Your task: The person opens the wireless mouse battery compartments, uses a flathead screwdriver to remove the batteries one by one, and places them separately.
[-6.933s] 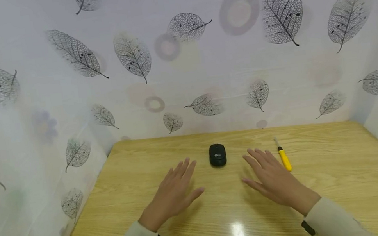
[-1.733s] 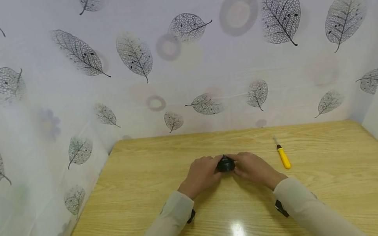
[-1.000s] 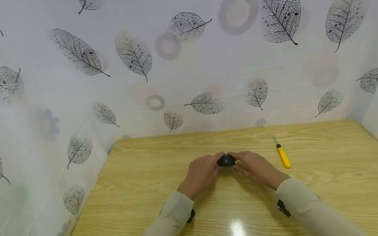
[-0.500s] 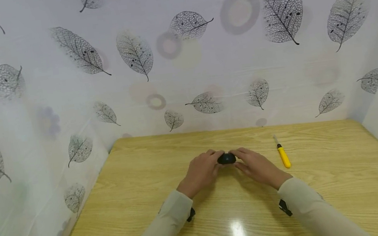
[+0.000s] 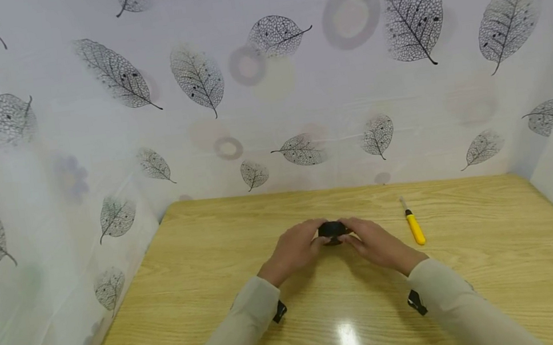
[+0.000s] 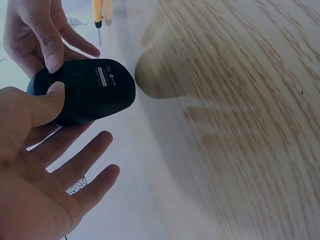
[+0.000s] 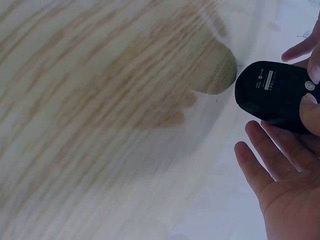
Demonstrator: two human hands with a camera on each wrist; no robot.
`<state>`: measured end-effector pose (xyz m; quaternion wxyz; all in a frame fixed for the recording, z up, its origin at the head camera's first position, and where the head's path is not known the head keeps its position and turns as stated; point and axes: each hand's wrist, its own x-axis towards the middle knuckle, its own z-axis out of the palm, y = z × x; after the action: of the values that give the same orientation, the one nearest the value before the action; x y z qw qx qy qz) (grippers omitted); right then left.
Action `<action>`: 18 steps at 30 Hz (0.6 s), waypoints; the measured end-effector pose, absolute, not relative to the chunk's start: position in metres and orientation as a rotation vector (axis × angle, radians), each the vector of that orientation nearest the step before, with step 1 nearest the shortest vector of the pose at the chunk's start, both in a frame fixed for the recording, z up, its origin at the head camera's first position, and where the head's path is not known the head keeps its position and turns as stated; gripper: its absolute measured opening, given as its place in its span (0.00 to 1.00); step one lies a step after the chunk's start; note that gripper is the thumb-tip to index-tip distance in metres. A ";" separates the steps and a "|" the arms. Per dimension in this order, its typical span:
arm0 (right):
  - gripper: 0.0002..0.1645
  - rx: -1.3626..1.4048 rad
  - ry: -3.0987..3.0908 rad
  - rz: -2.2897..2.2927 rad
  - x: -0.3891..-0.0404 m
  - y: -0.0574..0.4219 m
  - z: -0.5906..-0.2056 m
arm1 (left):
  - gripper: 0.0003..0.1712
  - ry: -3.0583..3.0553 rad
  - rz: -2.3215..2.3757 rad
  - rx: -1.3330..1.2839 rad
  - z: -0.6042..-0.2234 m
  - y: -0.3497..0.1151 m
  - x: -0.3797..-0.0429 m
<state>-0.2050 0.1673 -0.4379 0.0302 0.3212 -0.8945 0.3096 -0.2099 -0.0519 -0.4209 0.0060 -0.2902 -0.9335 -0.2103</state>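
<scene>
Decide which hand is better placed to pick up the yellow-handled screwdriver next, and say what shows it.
Probably the right hand: it is nearer the screwdriver, which lies on its outer side. Both it and the left hand grip the black mouse, so the left would likely have to support that alone.

Table (image 5: pixel 221 231): yellowish wood grain. Screwdriver (image 5: pixel 415 227) lies on its right, far part, yellow handle near, metal tip far. White sheeting (image 5: pixel 314 99) beyond and both sides, dark leaf prints.

The head view looks forward and down over the table (image 5: pixel 211 232), while both wrist views (far closer, from either side) share the underside of the mouse (image 6: pixel 97 95).
</scene>
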 end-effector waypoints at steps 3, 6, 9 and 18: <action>0.18 0.976 -2.764 0.995 -0.205 0.167 -0.438 | 0.24 -2.933 -0.710 -0.883 -0.421 -0.052 -0.210; 0.15 0.966 -2.772 1.047 -0.206 0.167 -0.437 | 0.23 -2.937 -0.776 -0.865 -0.420 -0.052 -0.211; 0.13 0.960 -2.778 1.094 -0.206 0.167 -0.437 | 0.22 -2.937 -0.843 -0.857 -0.420 -0.052 -0.212; 0.17 0.927 -2.791 1.137 -0.206 0.166 -0.438 | 0.23 -2.954 -1.027 -0.845 -0.424 -0.055 -0.214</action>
<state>-0.2061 0.1658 -0.4382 -0.0060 0.2941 -0.8851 0.3606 -0.2141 -0.0546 -0.4236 -0.0492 -0.2604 -0.9108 -0.3167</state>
